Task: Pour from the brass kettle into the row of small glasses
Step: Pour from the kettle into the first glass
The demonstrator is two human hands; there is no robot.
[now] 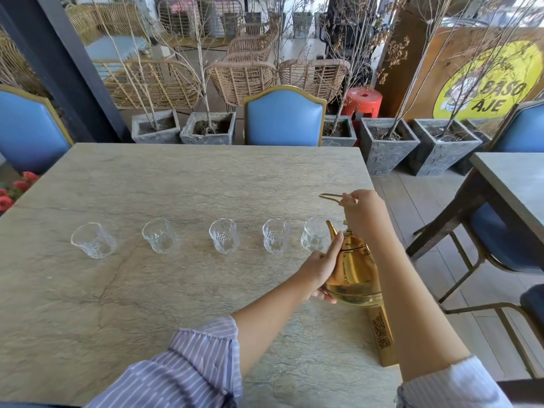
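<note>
Head view: right hand (360, 207) pinches handle (331, 198), left hand (322, 266) cups kettle (353, 272) body, lifted near worktop (176, 178) right edge, spout at rightmost glass (315, 234). Tip slowly, keep spout over rim. Four more glasses (222, 239) leftward, apart. Gold stand (381, 334) behind kettle; nothing blocks.
</note>
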